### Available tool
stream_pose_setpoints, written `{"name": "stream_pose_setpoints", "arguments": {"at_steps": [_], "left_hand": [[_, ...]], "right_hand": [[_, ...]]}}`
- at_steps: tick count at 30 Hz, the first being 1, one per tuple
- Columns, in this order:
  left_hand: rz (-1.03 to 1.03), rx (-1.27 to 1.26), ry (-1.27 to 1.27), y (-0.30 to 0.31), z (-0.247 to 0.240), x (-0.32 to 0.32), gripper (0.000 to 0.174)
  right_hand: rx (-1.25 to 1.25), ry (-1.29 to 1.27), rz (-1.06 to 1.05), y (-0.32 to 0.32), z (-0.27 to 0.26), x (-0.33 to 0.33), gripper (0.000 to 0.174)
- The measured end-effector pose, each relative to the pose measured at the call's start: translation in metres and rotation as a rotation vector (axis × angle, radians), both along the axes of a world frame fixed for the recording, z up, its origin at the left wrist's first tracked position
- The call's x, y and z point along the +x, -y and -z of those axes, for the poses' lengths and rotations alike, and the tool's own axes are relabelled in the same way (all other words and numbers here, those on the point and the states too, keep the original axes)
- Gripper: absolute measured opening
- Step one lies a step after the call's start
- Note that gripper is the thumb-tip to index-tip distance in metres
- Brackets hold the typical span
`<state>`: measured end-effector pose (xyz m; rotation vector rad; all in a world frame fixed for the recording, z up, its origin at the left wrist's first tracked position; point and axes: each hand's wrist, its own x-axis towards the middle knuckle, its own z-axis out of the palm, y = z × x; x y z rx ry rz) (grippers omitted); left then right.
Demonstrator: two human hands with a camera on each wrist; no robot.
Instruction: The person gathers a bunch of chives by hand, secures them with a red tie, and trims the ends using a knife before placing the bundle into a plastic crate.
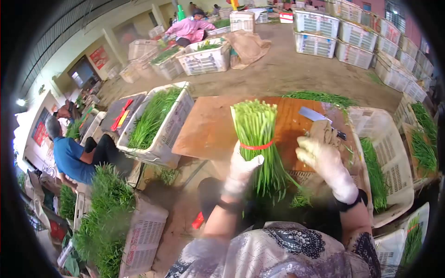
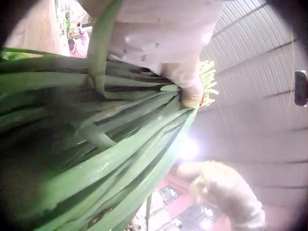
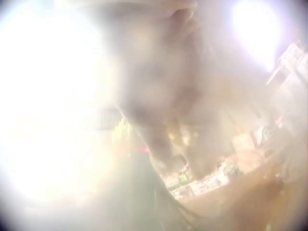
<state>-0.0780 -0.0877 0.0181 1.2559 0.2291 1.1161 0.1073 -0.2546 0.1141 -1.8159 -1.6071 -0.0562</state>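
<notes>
A thick bundle of garlic chives (image 1: 255, 125), pale cut ends up and green leaves hanging down, has a red band (image 1: 256, 146) round it. My gloved left hand (image 1: 243, 167) grips the bundle at the band from its left side. In the left wrist view, the left hand's fingers (image 2: 190, 89) curl round the stalks (image 2: 208, 84), with long flat leaves (image 2: 130, 139) spreading below. My gloved right hand (image 1: 320, 155) is raised to the right of the bundle, fingers loosely bent with nothing visible in them. Glare and blur hide most of the right wrist view.
A wooden board (image 1: 208, 125) lies in front of me, with a cleaver (image 1: 314, 114) and a brown cloth (image 1: 323, 132) at its right. Crates of greens flank it: a left crate (image 1: 185, 109) and a right crate (image 1: 394, 153). Another person (image 1: 76, 155) sits at left.
</notes>
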Motion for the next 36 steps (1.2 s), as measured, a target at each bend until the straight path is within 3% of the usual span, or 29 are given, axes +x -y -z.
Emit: {"name": "stream_pose_setpoints", "arguments": {"at_steps": [2,3,4,5,8,10,11,12,14,15,18,21,23,25,28,30,32,33,34,36], "left_hand": [[0.001,-0.009,-0.001,0.019,-0.003,0.008,0.077],[-0.021,0.034,-0.148,0.021,-0.001,0.007,0.083],[-0.004,-0.001,-0.128,0.026,-0.005,0.007,0.084],[0.012,-0.035,-0.108,0.034,-0.016,0.006,0.086],[-0.068,-0.021,-0.134,0.042,-0.023,0.001,0.088],[-0.188,0.059,-0.210,0.037,-0.021,0.001,0.087],[-0.209,0.061,-0.374,0.044,-0.032,-0.003,0.085],[-0.218,0.069,-0.424,0.044,-0.027,-0.002,0.086],[-0.225,0.109,-0.522,0.040,-0.022,0.005,0.089],[-0.151,0.061,-0.345,0.045,-0.029,0.009,0.092],[-0.146,0.106,-0.372,0.047,-0.017,0.012,0.093],[-0.262,0.296,-0.604,0.050,-0.016,0.005,0.096],[-0.359,0.457,-0.701,0.048,-0.006,0.006,0.101],[-0.392,0.557,-0.803,0.048,-0.002,0.009,0.103],[-0.423,0.707,-0.877,0.053,0.000,0.013,0.104],[-0.396,0.746,-0.890,0.057,-0.003,0.014,0.103],[-0.373,0.762,-0.902,0.059,-0.003,0.017,0.104],[-0.352,0.750,-0.883,0.057,-0.002,0.018,0.104],[-0.322,0.741,-0.869,0.057,-0.001,0.016,0.104],[-0.288,0.656,-0.774,0.059,-0.003,0.019,0.101]], "right_hand": [[0.074,-0.158,0.110,-0.034,-0.019,-0.007,0.027],[0.043,-0.102,0.113,-0.045,-0.022,-0.007,0.024],[0.006,-0.051,0.114,-0.055,-0.017,-0.005,0.022],[0.208,0.036,-0.021,-0.070,0.013,0.016,0.019],[-0.066,0.645,0.195,-0.076,0.012,0.079,0.018],[0.181,-0.108,0.141,-0.069,-0.017,0.069,0.026],[0.381,-0.438,0.097,-0.065,-0.032,0.064,0.030],[0.355,0.067,0.138,-0.058,-0.041,0.042,0.039],[0.165,0.041,-0.150,-0.047,-0.068,-0.003,0.054],[0.105,0.295,-0.091,-0.050,-0.068,-0.011,0.062],[0.050,0.604,-0.174,-0.069,-0.057,-0.004,0.044],[-0.191,0.836,-0.223,-0.066,-0.068,-0.005,0.026],[-0.167,1.022,-0.230,-0.059,-0.068,0.001,0.021],[-0.010,0.729,-0.446,-0.059,-0.053,0.027,0.013],[-0.304,-0.184,-0.581,-0.054,-0.045,0.054,0.011],[-0.434,0.110,-0.506,-0.052,-0.050,0.053,0.009],[-0.455,1.307,-0.209,-0.049,-0.091,0.020,0.009],[-0.494,1.193,-0.290,-0.064,-0.109,0.037,0.008],[-0.507,1.019,-0.205,-0.072,-0.111,0.066,0.008],[-0.503,0.741,0.333,-0.071,-0.081,0.139,0.028]]}}
